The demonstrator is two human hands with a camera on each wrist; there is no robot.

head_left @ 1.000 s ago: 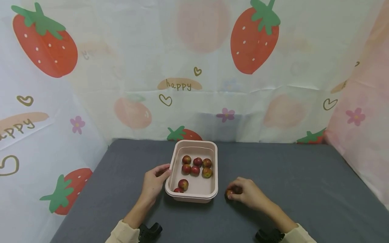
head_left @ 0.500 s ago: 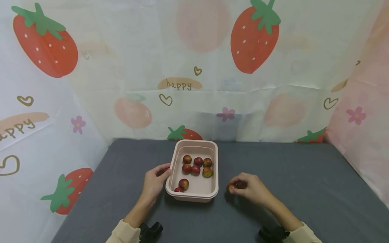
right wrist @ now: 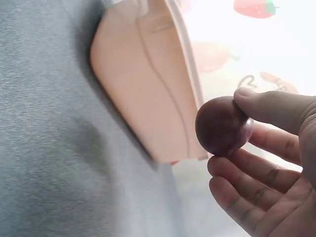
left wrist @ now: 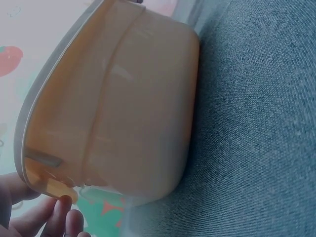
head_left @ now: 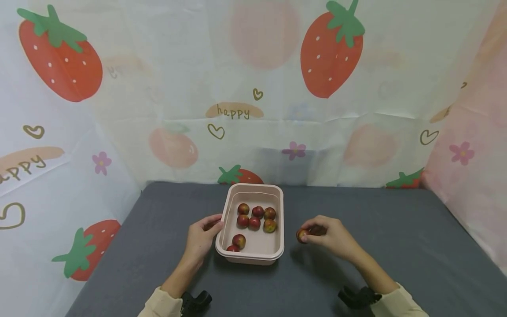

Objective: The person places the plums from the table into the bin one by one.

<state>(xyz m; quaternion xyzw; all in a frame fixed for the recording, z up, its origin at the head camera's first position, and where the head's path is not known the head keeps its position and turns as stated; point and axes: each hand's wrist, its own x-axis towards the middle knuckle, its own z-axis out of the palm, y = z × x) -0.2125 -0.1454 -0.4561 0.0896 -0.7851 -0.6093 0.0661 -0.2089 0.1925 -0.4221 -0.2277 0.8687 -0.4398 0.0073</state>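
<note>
A pale pink plastic container (head_left: 265, 256) stands on the cloth, with several red-and-green plums (head_left: 255, 223) lying in it. My left hand (head_left: 199, 240) grips its left rim, thumb on the near side and fingers beneath the edge, as the left wrist view shows. To the right of the container, my right hand (head_left: 334, 237) pinches a single plum (right wrist: 222, 126) between thumb and fingers. That plum is held above the table, its shadow falling below it. In the right wrist view it looks dark purple and overlaps the container's side wall (right wrist: 148, 84).
Dark grey cloth (head_left: 380, 229) covers the table. Behind it and along both sides hangs a white curtain (head_left: 178, 79) printed with strawberries, hearts and flowers. Black wrist straps (head_left: 358, 297) sit at the cream sleeve cuffs.
My right hand has risen off the cloth with the plum and moved slightly away from me. My left hand and the container have stayed in place.
</note>
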